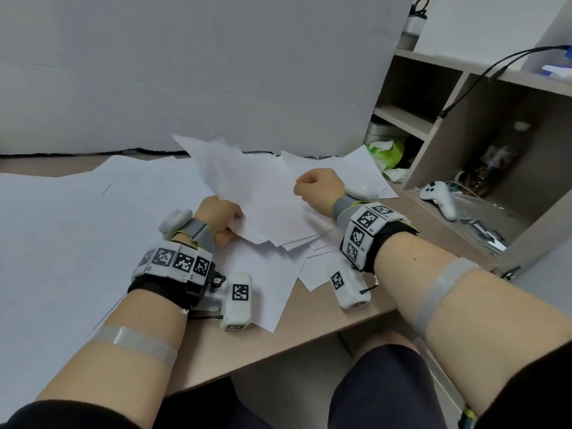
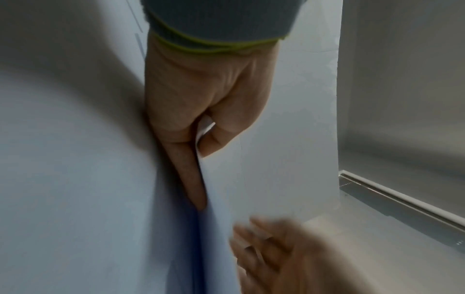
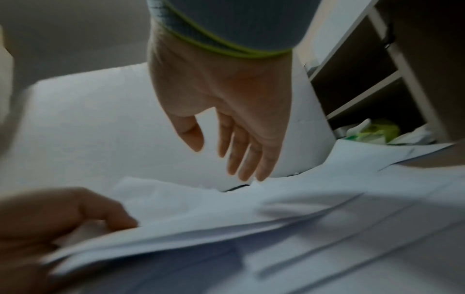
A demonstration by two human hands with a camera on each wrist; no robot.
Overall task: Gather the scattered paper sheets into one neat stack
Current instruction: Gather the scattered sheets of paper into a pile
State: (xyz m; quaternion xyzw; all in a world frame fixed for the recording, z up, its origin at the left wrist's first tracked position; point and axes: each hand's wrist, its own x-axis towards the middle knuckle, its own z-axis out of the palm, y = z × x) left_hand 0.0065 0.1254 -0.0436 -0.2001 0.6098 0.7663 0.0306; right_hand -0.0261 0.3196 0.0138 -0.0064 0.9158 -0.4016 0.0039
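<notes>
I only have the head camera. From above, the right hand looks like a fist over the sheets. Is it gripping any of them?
Observer: No. The right wrist view shows the right hand open, its fingers straight and pointing down towards the paper, holding nothing.
Operator: And the left hand's grip? Its knuckles hide it from me.
Observer: The left wrist view shows the left hand pinching the lifted sheets at their edge, thumb on one face and index finger stretched along the other.
</notes>
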